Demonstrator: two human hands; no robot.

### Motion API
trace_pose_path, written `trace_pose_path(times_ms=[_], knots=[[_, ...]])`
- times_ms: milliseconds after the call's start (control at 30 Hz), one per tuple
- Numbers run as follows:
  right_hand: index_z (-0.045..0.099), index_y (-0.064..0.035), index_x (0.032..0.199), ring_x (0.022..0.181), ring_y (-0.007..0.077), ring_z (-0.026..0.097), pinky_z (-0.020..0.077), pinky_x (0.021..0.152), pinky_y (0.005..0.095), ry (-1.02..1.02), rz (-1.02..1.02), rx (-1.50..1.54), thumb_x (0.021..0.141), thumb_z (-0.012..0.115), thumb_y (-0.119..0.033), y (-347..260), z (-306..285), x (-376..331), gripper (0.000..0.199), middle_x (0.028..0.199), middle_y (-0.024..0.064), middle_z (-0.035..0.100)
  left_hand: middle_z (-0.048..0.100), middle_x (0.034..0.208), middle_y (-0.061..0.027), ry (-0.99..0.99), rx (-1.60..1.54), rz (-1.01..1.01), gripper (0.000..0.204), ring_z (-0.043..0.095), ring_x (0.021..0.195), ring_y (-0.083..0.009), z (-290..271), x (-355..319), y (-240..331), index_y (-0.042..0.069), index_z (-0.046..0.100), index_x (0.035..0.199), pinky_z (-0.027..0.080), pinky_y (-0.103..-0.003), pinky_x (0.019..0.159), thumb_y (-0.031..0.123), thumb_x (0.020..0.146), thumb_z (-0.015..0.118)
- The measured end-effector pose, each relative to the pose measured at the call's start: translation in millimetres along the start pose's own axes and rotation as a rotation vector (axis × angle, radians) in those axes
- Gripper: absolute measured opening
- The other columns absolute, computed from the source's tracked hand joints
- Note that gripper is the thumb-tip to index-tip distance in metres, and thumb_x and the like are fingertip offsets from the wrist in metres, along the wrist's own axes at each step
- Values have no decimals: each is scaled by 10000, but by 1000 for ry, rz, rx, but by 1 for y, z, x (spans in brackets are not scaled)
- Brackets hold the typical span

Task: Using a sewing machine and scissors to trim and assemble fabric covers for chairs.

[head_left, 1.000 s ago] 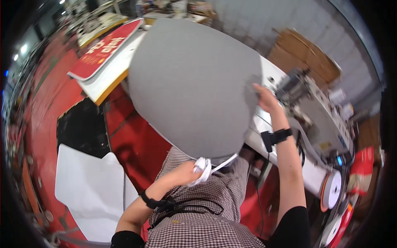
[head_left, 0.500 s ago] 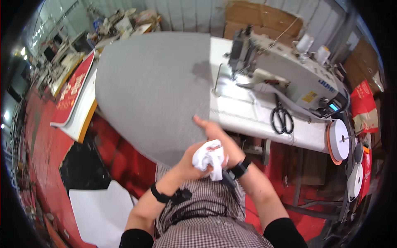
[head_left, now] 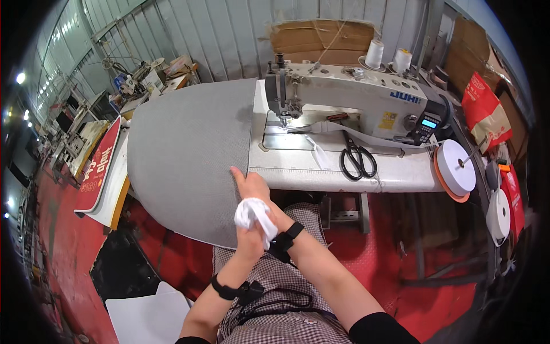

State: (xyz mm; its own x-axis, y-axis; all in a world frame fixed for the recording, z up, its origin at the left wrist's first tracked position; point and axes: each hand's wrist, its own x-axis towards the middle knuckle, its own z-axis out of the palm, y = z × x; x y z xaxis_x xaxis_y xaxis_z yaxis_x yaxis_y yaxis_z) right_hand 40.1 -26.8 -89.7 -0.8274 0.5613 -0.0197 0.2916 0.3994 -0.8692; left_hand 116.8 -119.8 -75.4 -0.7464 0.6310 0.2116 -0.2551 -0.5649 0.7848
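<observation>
A large grey panel with a rounded left end lies across the left part of the sewing table. My right hand is at its right edge, thumb on top and the other fingers partly hidden, seemingly gripping the edge. My left hand is closed on a bunched white cloth, close against my right wrist. To the right stands a sewing machine, its lamp lit at the needle. A grey-white strip runs to the needle area from the right.
Black-handled scissors lie on the white table. A white tape roll hangs at the table's right end; thread cones stand behind. A red sheet lies at left, and white cut pieces lie below.
The view has shifted, so more of the machine and wall shows. Both hands stay close together; my right thumb remains on the panel, and the white cloth is still in my left hand.
</observation>
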Motion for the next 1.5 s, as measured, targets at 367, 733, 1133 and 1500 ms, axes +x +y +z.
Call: trace_pose_path(times_ms=[367,733,1133,1500], knots=[[636,102,850,878,470,596,471,782,500,101,123,130,884,409,-534,38,23,24,677,852,328,608,514,650,-62,215,-255,-56,106,497,514,-158,-8,-26,-19,19,513,891,374,-283,439,120,875,485],[571,197,934,976,475,558,444,833,444,159,-84,267,856,490,-500,-7,-3,74,706,946,393,563,479,682,-37,-20,-500,-411,350,464,574,-149,-1,-112,54,56,477,1130,382,-326,509,194,838,612],[465,160,1156,916,273,584,461,787,375,-264,209,627,891,548,-387,17,-10,49,614,1092,195,582,638,836,-131,31,967,-610,253,619,809,-222,-30,-122,45,-17,624,908,480,-339,721,182,766,684],[527,141,1108,900,230,601,490,739,338,-512,289,528,810,648,-455,34,-1,-86,677,995,197,619,614,1077,-151,-142,855,-18,180,605,937,-224,-40,-110,36,15,620,905,483,-349,754,-18,728,615]])
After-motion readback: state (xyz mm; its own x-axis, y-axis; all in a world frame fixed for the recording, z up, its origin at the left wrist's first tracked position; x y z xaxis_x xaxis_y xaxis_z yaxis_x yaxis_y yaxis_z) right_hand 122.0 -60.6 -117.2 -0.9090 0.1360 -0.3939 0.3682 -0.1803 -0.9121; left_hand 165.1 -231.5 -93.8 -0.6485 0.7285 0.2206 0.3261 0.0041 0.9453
